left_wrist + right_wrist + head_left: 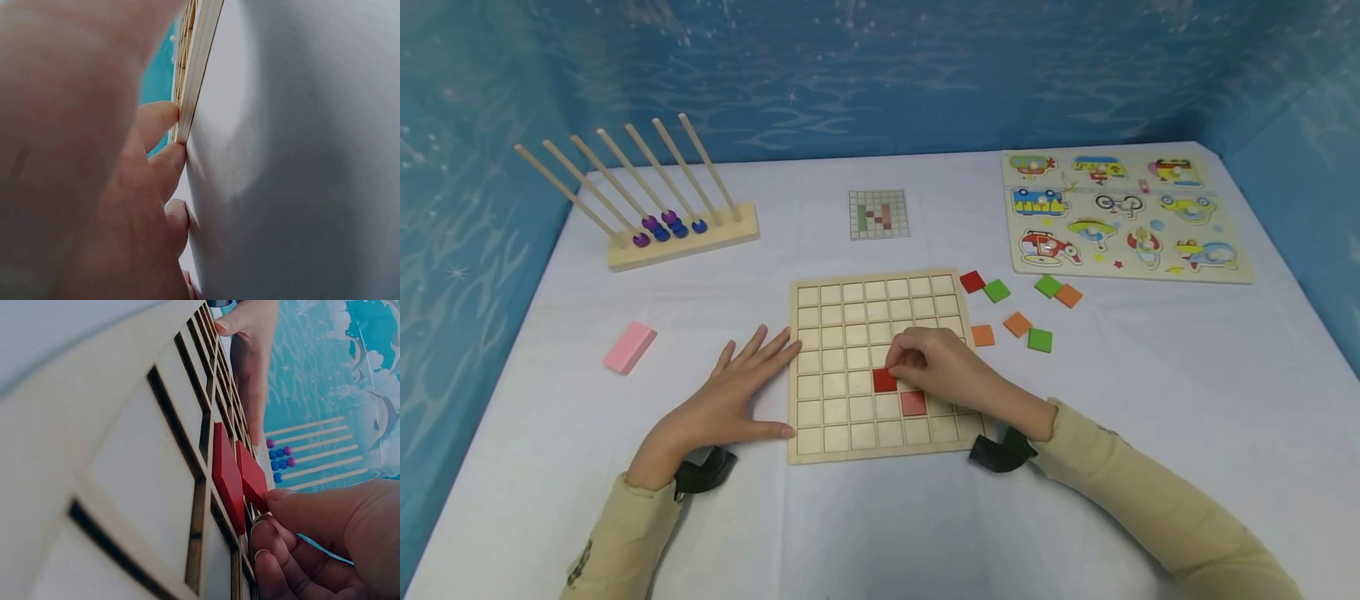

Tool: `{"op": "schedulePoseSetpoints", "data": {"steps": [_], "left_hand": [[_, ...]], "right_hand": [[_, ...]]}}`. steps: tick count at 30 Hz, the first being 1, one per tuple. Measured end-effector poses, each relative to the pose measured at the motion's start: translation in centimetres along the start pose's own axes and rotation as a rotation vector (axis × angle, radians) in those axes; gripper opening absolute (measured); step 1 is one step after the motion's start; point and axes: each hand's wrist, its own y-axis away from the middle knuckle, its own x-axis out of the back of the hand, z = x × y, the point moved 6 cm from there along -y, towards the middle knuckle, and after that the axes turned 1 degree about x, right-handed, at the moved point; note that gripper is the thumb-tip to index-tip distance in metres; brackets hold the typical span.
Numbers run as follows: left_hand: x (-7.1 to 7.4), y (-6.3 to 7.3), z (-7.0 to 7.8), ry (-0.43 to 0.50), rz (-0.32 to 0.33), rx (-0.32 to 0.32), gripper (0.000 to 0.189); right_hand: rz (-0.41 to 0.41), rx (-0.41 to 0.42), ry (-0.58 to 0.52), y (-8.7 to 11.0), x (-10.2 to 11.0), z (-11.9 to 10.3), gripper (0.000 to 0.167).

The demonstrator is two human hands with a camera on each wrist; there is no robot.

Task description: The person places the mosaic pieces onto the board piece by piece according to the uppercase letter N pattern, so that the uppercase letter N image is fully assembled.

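The right hand (946,367) pinches a red tile (880,383): thumb and forefinger are brought together at its near-right corner, the other fingers curled in behind. The tile lies to the left of those fingertips and a little toward the person, over a cell of the wooden board (835,387). Being square, it has no long axis; its sides run roughly along the grid lines. A second red tile (913,404) lies below the same fingers, closer to the person, one column right and one row nearer, meeting the first about corner to corner.

The right hand is plainly the nearer one. The left hand (730,408) is well to the left of the tile, fingers spread apart, its fingertips and thumb at the board's left edge. Loose tiles, among them an orange tile (982,335), lie beyond the right knuckles, off the board's right side.

The right fingers cover the pinched corner and the cells beneath them, so whether the tile sits fully down in its cell cannot be told. In the left wrist view a blurred part of the hand fills much of the picture, and the thumb's contact is hard to make out.
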Motion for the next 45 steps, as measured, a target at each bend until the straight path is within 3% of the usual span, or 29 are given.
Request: {"op": "schedulePoseSetpoints", "data": {"steps": [7,13,18,23,29,36,45], "left_hand": [[-0.1,0.0,-0.1,0.003,-0.008,0.011,0.104],[-0.1,0.1,0.0,0.002,-0.005,0.001,0.104],[-0.1,0.1,0.0,0.008,0.004,-0.008,0.103],[-0.2,0.2,0.1,0.013,0.017,-0.016,0.103],[-0.3,0.2,0.1,0.01,0.005,-0.011,0.103],[-0.4,0.1,0.0,-0.004,-0.026,0.014,0.104],[-0.1,0.1,0.0,-0.005,-0.014,0.01,0.104]], "right_hand": [[0.005,-0.011,0.0,0.0,1.1,0.2,0.008],[0.097,-0.141,-0.063,0.1,5.4,2.2,0.009],[0.234,-0.289,-0.127,0.7,9.2,5.4,0.018],[0.305,-0.399,-0.122,1.2,10.7,8.1,0.025],[0.301,-0.373,-0.047,1.1,10.4,9.6,0.029],[0.285,-0.326,0.109,0.9,10.0,9.3,0.032],[0.278,-0.319,0.188,0.8,9.9,9.3,0.026]]}}
